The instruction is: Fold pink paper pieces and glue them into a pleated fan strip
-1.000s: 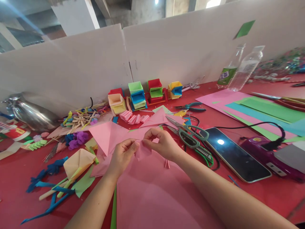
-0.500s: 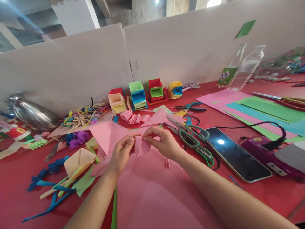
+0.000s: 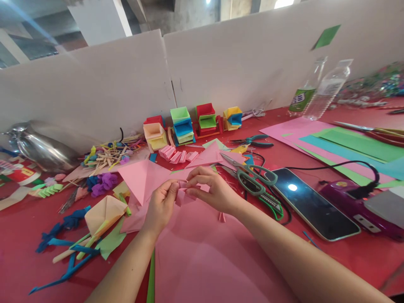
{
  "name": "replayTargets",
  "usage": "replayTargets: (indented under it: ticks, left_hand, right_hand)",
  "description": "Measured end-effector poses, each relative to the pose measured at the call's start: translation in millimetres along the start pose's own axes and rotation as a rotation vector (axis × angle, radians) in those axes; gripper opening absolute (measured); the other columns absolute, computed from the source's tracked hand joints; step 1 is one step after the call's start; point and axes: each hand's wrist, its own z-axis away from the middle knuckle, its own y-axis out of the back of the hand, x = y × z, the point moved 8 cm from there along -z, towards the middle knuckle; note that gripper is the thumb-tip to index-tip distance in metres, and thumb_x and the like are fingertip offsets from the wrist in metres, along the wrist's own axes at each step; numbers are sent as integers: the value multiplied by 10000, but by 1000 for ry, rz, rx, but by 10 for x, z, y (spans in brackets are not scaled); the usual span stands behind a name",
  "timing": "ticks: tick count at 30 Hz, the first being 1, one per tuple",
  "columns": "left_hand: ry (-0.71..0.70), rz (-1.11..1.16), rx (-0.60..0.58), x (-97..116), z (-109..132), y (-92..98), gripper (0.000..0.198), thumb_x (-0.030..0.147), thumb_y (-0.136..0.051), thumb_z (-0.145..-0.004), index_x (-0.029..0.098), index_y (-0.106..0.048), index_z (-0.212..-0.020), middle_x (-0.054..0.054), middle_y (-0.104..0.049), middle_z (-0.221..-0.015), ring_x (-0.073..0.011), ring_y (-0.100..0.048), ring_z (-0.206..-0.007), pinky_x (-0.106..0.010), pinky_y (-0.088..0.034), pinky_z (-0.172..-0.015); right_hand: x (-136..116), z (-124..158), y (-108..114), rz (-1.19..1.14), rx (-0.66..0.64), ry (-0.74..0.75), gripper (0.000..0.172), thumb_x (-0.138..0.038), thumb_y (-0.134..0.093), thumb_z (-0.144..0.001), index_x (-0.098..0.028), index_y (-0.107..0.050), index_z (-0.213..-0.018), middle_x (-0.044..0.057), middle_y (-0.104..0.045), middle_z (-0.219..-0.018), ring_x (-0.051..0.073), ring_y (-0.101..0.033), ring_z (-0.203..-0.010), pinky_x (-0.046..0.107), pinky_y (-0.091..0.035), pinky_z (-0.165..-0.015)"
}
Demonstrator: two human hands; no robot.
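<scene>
Between my two hands is a small piece of pink paper (image 3: 182, 185), partly hidden by the fingers. My left hand (image 3: 161, 201) pinches its left side between thumb and fingers. On its other side, my right hand (image 3: 211, 191) has its thumb and fingertips closed at the paper's edge. Below the hands lies a large pink paper sheet (image 3: 202, 252). Folded pink paper strips (image 3: 178, 155) rest in a small pile behind the hands. Close to my right wrist are green-handled scissors (image 3: 252, 174) and a tiny pink folded scrap (image 3: 222, 217).
Folded paper boxes (image 3: 183, 126) line the white partition (image 3: 94, 97). A phone (image 3: 312, 202), a purple power strip (image 3: 350, 206), pliers (image 3: 252, 141) and bottles (image 3: 328, 90) are on the right. Leftward are a metal kettle (image 3: 41, 145), craft sticks (image 3: 109, 158) and blue paper twists (image 3: 69, 265).
The small pink paper has turned between my fingers, so less of its flat face shows. My right fingers have shifted slightly and spread over it. The things on the table have not moved.
</scene>
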Motion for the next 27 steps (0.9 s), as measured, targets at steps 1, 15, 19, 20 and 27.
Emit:
replayTargets:
  ticks: [1,15,19,20,27]
  left_hand:
    - [10,4,0,-14,-1,-3,359,441,-481,-854,161,-659,-992,17,-574,-575,-107,-481,-521,-202,-382,-517]
    - [248,386,-111,-263,-24,-74,351,457,-643,-734,139,-701,-871,-57,-672,-797,-104,-553,-611,-205,-442,-577]
    - [243,373,-95,-268,-34,-62,330,447,-649,-728,140,-708,-833,-50,-675,-782,-104,-558,-613,-200,-445,-568]
    - [238,365,-89,-267,-35,-57,317,435,-648,-732,141,-709,-832,-47,-676,-779,-100,-554,-604,-195,-441,-558]
    - [165,310,-28,-210,-59,23,296,398,-656,-727,148,-714,-874,-46,-686,-800,-122,-578,-648,-218,-466,-603]
  right_hand:
    - [-11,-1,-2,24,0,18,67,-200,-625,-796,-161,-679,-797,59,-589,-850,155,-576,-796,298,-469,-751]
    - [-20,8,-23,104,-17,42,109,-203,-583,-830,-174,-669,-770,52,-593,-826,156,-566,-796,289,-467,-735]
    - [4,15,-43,102,-42,37,114,-209,-571,-838,-177,-666,-783,56,-595,-853,161,-566,-823,296,-469,-744]
    - [8,16,-46,104,-45,35,116,-205,-568,-839,-176,-666,-784,57,-595,-857,162,-565,-827,297,-468,-744]
    - [-4,8,19,-20,42,-17,39,-188,-630,-790,-176,-660,-813,35,-608,-797,138,-566,-748,276,-467,-712]
